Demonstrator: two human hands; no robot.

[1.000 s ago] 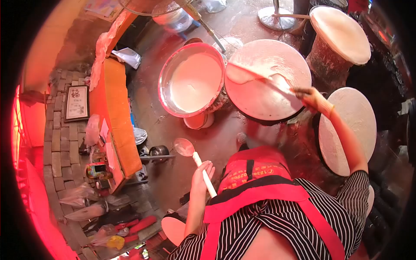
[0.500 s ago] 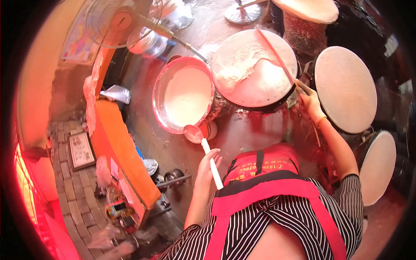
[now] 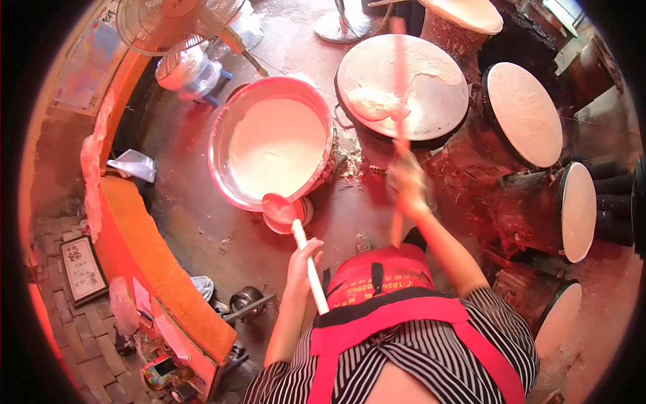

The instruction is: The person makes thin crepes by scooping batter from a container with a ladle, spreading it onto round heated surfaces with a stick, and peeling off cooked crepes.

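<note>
My left hand point(image 3: 304, 264) is closed round the white handle of a ladle point(image 3: 280, 214). The ladle's bowl is by the near rim of a large basin point(image 3: 214, 151), which holds pale batter point(image 3: 277, 145). My right hand point(image 3: 408, 180), smeared by motion, grips a long thin wooden stick point(image 3: 400, 81). The far part of that stick reaches over a round griddle point(image 3: 444, 111), and its near end points down towards my apron. Batter point(image 3: 373, 102) covers the left and far parts of the griddle, thickest beside the stick; the bare plate shows at the right.
More round griddles covered with pale sheets stand to the right, such as the near one point(image 3: 525, 114) and a lower one point(image 3: 579, 212). A standing fan point(image 3: 178, 27) is at upper left. An orange counter point(image 3: 151, 249) runs down the left side.
My right hand has swung left and nearer to me with the stick, which has crossed the griddle leftward. A lump of batter is gathered by it. My left hand still holds the ladle. The view has shifted.
</note>
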